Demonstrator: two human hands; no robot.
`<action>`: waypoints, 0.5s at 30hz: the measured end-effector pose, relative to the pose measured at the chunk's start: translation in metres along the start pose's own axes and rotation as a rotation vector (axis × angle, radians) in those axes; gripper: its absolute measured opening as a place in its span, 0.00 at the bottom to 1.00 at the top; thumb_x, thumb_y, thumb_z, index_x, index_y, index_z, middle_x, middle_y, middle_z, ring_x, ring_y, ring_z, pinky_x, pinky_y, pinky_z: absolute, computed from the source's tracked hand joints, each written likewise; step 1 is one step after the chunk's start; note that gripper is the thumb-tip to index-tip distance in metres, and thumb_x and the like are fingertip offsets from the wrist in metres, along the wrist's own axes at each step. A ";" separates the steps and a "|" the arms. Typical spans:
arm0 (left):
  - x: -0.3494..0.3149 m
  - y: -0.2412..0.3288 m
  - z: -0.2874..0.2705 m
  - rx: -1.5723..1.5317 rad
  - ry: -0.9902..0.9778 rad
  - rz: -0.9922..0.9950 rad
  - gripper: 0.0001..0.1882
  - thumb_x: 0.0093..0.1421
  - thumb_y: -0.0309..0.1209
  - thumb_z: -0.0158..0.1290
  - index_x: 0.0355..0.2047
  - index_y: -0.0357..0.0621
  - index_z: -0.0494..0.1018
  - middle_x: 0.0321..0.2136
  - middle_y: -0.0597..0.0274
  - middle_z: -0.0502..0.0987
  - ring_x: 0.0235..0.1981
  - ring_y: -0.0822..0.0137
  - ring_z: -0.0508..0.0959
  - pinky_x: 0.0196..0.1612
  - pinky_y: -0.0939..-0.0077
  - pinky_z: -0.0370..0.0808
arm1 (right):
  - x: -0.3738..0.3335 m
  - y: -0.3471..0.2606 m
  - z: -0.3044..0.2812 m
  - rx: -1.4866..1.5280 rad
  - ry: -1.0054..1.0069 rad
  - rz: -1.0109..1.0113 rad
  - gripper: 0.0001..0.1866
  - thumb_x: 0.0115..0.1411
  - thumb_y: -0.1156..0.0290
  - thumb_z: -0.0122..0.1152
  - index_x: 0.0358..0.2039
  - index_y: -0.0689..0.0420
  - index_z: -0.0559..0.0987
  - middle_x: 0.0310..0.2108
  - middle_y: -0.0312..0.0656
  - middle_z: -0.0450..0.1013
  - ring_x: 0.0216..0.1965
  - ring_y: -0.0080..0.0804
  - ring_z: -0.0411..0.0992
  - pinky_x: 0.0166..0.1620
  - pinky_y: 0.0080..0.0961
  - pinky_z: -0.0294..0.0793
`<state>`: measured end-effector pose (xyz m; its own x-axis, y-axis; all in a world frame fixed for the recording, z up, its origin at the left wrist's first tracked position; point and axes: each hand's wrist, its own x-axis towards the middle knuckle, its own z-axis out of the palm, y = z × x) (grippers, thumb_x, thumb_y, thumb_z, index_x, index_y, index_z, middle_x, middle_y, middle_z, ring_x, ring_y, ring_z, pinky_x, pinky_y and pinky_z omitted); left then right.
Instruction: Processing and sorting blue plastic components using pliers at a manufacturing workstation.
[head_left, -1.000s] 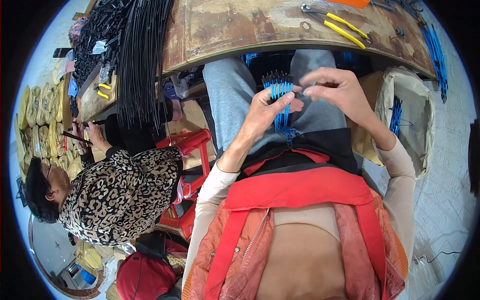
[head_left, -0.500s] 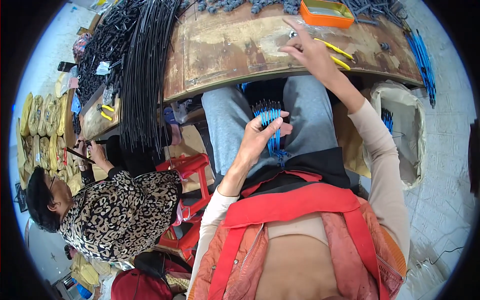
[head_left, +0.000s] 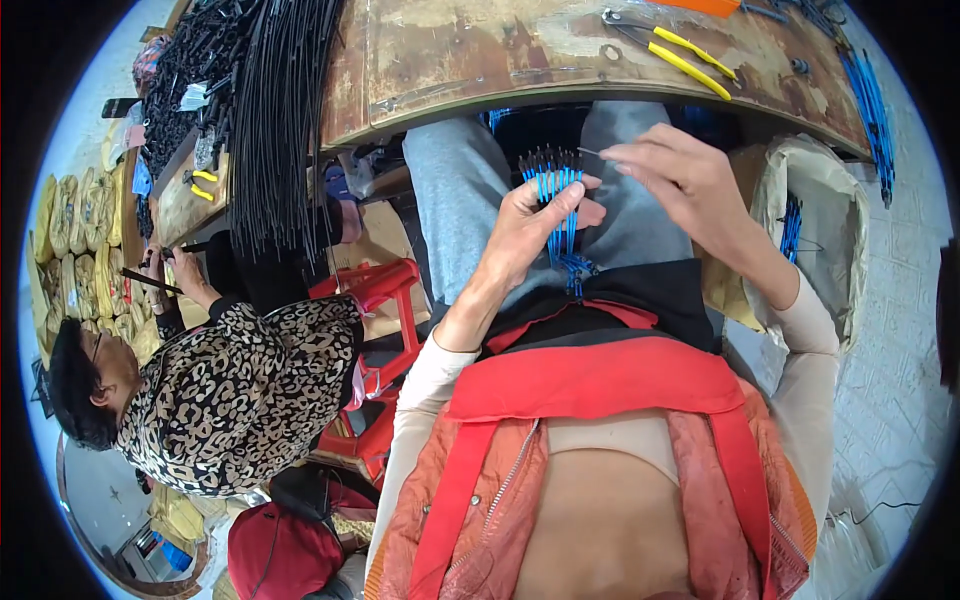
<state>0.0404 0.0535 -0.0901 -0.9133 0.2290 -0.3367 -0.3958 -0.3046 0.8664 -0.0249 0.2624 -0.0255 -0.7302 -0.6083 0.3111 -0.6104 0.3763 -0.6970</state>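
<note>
Low over my lap, my left hand is closed around a bundle of thin blue cables with black tips pointing up. The bundle's lower ends hang below my palm, clustered together. Just right of the tips, my right hand pinches a thin grey wire-like strip between thumb and fingers. The strip's free end reaches close to the tips; whether it touches them I cannot tell. Yellow-handled pliers lie on the worn wooden table beyond my hands.
Long black cables hang over the table's left side. More blue cables lie over the right edge and in a lined bin. An orange container is at the back. A co-worker beside a red stool handles dark pieces.
My right hand has come back from the table near the orange container to the cable bundle, now with a thin strip pinched in it. My left hand keeps its hold, slightly higher.
</note>
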 end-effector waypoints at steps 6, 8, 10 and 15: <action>-0.004 0.001 0.004 -0.015 0.009 -0.002 0.15 0.65 0.38 0.53 0.46 0.41 0.76 0.33 0.55 0.82 0.36 0.66 0.82 0.43 0.72 0.78 | -0.011 -0.012 0.007 -0.065 -0.096 0.040 0.26 0.55 0.84 0.56 0.55 0.51 0.76 0.26 0.41 0.65 0.27 0.33 0.66 0.32 0.27 0.67; -0.006 0.002 0.005 -0.006 0.018 -0.002 0.15 0.65 0.38 0.53 0.46 0.41 0.76 0.33 0.55 0.81 0.36 0.66 0.82 0.43 0.72 0.78 | -0.011 -0.018 0.007 0.003 -0.116 0.141 0.27 0.56 0.83 0.55 0.57 0.50 0.74 0.25 0.41 0.63 0.25 0.33 0.63 0.31 0.27 0.66; -0.007 0.002 0.006 0.013 0.013 0.014 0.15 0.65 0.38 0.52 0.46 0.41 0.76 0.34 0.54 0.81 0.36 0.66 0.82 0.43 0.73 0.78 | -0.013 -0.018 0.009 0.035 -0.112 0.133 0.27 0.56 0.82 0.55 0.58 0.50 0.73 0.25 0.41 0.62 0.25 0.33 0.62 0.31 0.28 0.66; -0.007 -0.001 0.005 0.003 0.002 0.016 0.15 0.66 0.38 0.52 0.46 0.41 0.76 0.34 0.54 0.81 0.37 0.66 0.82 0.43 0.73 0.78 | -0.014 -0.015 0.010 0.062 -0.101 0.112 0.27 0.57 0.82 0.54 0.58 0.51 0.73 0.25 0.42 0.61 0.25 0.34 0.62 0.31 0.28 0.65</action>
<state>0.0473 0.0563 -0.0867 -0.9196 0.2223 -0.3239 -0.3811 -0.3051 0.8727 -0.0021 0.2580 -0.0259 -0.7561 -0.6333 0.1651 -0.5048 0.4038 -0.7629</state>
